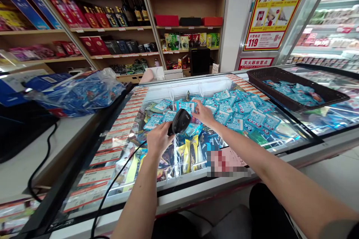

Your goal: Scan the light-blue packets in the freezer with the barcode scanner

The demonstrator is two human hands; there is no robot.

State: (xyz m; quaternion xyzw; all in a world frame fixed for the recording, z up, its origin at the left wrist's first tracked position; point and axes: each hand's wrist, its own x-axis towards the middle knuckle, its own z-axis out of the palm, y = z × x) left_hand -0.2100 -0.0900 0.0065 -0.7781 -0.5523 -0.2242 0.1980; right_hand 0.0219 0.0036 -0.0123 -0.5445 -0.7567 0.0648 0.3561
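Observation:
My left hand (159, 138) is wrapped round the handle of a black barcode scanner (181, 120), whose head points away from me over the freezer's glass top. A black cable runs from it down toward the front left. My right hand (202, 112) pinches the right end of a light-blue snack packet (185, 107), just beyond the scanner head. The packet's barcode label faces me. Many similar blue packets (241, 108) lie spread on the glass to the right and around my hands.
A brown plastic basket (331, 99) with some blue packets stands at the right. On the left counter lies a clear plastic bag (84, 91) of blue packets. Price tags line the chest freezer's glass (112, 145). Shelves (112, 28) with boxes and bottles stand behind.

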